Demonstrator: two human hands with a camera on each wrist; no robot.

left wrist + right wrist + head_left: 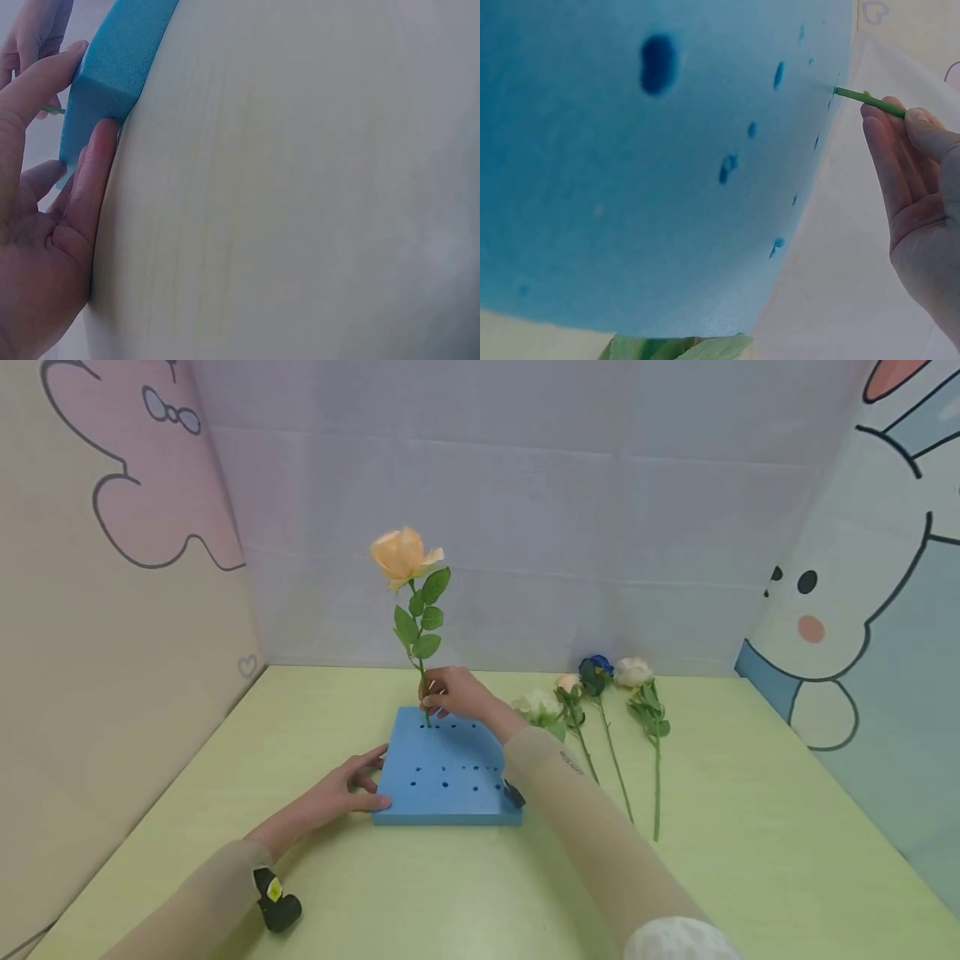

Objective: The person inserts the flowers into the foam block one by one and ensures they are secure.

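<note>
At the far left of the blue board (465,747), the right hand (453,689) pinches the green stem (427,714) of a peach rose (402,557) low down, thumb against fingers, with no slack that I can see. The rose stands nearly upright, its stem end meeting the board at the far row of holes (452,727); I cannot tell whether it has entered one. The left hand (352,785) is spread along the board's left side, fingers fairly straight, thumb at the near left corner, bracing rather than gripping.

To seat the stem well, I judge that the pinch should stay close to the tip so that the stem does not bow. Align it squarely with the hole, then press straight down. Counter any sliding with the left hand; do not force a stem that catches on the rim.

Markings: the right sleeve (600,835) carries a dark printed mark (572,762), which I cannot read. The black device (279,912) at the left wrist bears a yellow label (274,889), also illegible. I can read no brand anywhere.
</note>
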